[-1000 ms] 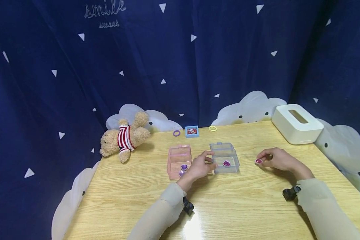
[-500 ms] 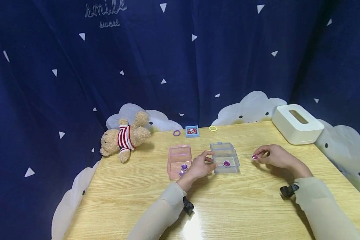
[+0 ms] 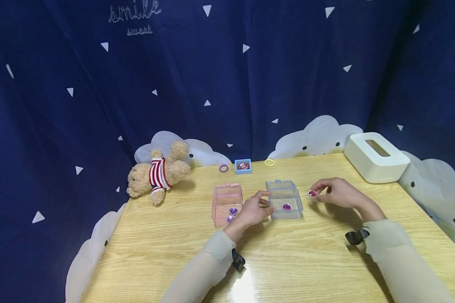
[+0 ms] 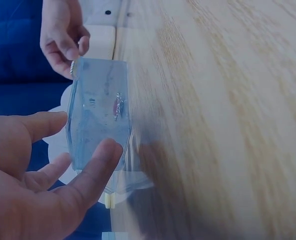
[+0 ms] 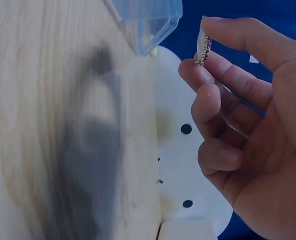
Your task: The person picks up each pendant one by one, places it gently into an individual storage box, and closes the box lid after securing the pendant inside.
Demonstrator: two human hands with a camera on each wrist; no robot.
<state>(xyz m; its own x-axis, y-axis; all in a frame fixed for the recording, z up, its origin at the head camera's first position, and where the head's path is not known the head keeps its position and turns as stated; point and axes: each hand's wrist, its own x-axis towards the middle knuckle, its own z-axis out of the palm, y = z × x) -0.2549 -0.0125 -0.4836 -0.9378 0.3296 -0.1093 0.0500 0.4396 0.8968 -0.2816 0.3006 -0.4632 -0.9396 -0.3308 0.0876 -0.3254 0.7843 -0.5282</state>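
Note:
My right hand [image 3: 338, 193] pinches a red gem piece [image 3: 312, 193] with a beaded silver edge between thumb and fingertips, above the table to the right of the clear blue box [image 3: 285, 213]. That box stands with its lid tipped back, and a magenta gem [image 3: 286, 207] lies inside. My left hand [image 3: 251, 209] is at the box's left side, fingers spread and fingertips right at its wall, as the left wrist view shows. Left of that hand, a clear pink box [image 3: 220, 212], lid also back, holds two purple heart-shaped gems [image 3: 233, 211].
Toward the back edge lie a purple ring [image 3: 223, 168], a small blue square frame [image 3: 243, 166] and a yellow ring [image 3: 269, 162]. A teddy bear [image 3: 159, 172] lies at the back left. At the back right stands a white tissue box [image 3: 377, 158].
My right hand has carried the red gem piece leftward and away from me, closer to the blue box. The left hand and both boxes have stayed put.

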